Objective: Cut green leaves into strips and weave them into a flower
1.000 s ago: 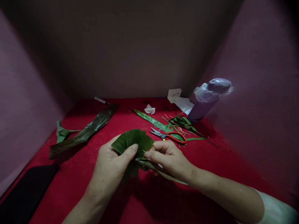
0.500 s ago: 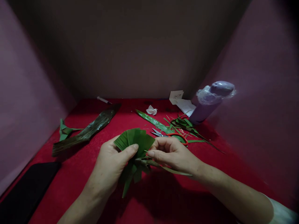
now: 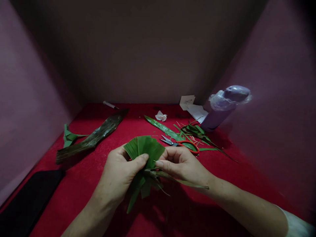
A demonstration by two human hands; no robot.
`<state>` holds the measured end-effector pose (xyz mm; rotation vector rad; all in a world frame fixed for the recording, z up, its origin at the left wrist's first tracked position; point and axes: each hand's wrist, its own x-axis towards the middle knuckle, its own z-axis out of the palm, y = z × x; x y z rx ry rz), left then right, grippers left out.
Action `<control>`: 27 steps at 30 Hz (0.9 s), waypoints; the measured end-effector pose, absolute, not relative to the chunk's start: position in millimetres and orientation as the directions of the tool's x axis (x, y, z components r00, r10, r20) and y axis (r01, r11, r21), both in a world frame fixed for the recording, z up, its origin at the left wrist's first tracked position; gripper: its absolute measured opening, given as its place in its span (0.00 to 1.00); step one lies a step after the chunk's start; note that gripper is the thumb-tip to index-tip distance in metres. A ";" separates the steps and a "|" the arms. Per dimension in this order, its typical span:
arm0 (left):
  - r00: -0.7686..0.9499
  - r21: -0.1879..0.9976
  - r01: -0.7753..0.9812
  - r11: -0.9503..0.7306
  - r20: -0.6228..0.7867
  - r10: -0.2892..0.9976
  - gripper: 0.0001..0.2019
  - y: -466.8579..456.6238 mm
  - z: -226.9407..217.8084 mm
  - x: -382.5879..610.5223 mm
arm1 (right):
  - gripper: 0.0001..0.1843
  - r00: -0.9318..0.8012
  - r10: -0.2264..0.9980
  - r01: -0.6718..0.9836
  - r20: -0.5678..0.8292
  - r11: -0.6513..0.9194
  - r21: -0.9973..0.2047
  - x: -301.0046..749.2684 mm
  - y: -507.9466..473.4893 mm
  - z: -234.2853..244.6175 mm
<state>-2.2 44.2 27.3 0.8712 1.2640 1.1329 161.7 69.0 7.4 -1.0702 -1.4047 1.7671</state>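
A fan of overlapping green leaf strips (image 3: 145, 148) is held above the red tabletop (image 3: 98, 158) at the centre. My left hand (image 3: 118, 172) grips the fan at its base, thumb pressed across the strips. My right hand (image 3: 181, 163) pinches the right side of the base, where a long thin leaf strip (image 3: 187, 183) trails off to the right. The strips' loose lower ends (image 3: 138, 191) hang below my hands.
Red-handled scissors (image 3: 182, 143) lie just behind my right hand. Cut leaf scraps (image 3: 195, 131), a long leaf (image 3: 163, 127), a purple bottle (image 3: 222, 105), papers (image 3: 194, 107) and a tissue (image 3: 161, 116) lie at the back right. A dark long leaf (image 3: 93, 138), folded leaf (image 3: 69, 136), pen (image 3: 110, 105) and black object (image 3: 29, 200) sit left.
The fan's lower strip ends now hang further below my hands, and the thin strip has swung out to the right. Both hands have kept their grip on the fan.
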 end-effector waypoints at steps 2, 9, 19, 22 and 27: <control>-0.059 0.958 -0.151 0.243 -0.254 0.965 0.07 44.6 26.4 -2.4 | 0.20 -0.477 0.855 -0.025 -0.206 -0.248 -0.968 161.4 69.2 5.8; -0.068 0.974 -0.093 0.207 -0.214 0.974 0.05 43.3 27.6 -3.5 | 0.17 -0.498 0.849 -0.041 -0.177 -0.227 -0.973 164.0 67.8 9.2; -0.004 0.951 -0.139 0.277 -0.280 0.960 0.10 42.1 30.2 -2.1 | 0.20 -0.495 0.839 -0.093 -0.228 -0.312 -0.946 161.1 72.2 5.3; 0.017 0.949 -0.140 0.282 -0.282 0.959 0.11 41.2 31.6 -3.4 | 0.20 -0.536 0.805 -0.068 -0.252 -0.339 -0.938 166.1 75.8 8.8; -0.032 0.967 -0.105 0.233 -0.238 0.971 0.11 42.4 31.8 -4.9 | 0.17 -0.634 0.743 0.026 -0.215 -0.257 -0.966 175.7 80.6 13.5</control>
